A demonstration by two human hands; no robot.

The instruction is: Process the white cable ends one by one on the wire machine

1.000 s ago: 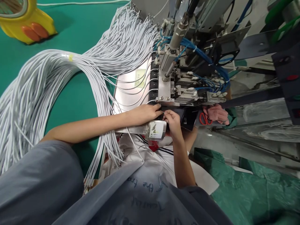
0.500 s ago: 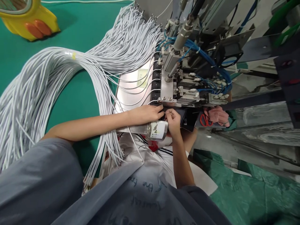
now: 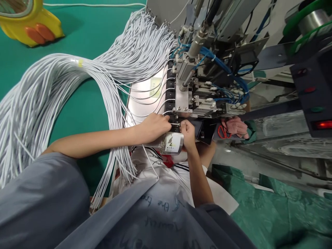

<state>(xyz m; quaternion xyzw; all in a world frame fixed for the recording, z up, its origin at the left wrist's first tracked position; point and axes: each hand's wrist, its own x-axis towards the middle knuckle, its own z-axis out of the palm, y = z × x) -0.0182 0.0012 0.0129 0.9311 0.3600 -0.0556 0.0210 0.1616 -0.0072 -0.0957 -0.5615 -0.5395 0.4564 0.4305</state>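
Note:
My left hand [image 3: 157,127] is closed on a white cable near the black fixture row [image 3: 169,93], with a short stretch of cable showing at its fingertips. Facing it, my right hand [image 3: 187,131] pinches the thin end of that cable. Both hands are just below the metal machine [image 3: 183,98]. Several white cables run into the black fixtures from a large white cable bundle [image 3: 103,65]. Under the wrists lies a metal plate [image 3: 145,98], and a container with a white label [image 3: 173,143] stands by my hands.
A yellow duck-shaped object [image 3: 49,26] sits on the green table [image 3: 90,31] at top left. Right of my hands are a black phone [image 3: 206,132], red scissors [image 3: 223,132] and a pink cloth [image 3: 236,127]. Blue hoses cross the machine.
My left hand has shifted slightly left and its fingers have curled. A gap with a thin cable end now shows between the hands. The view has turned slightly.

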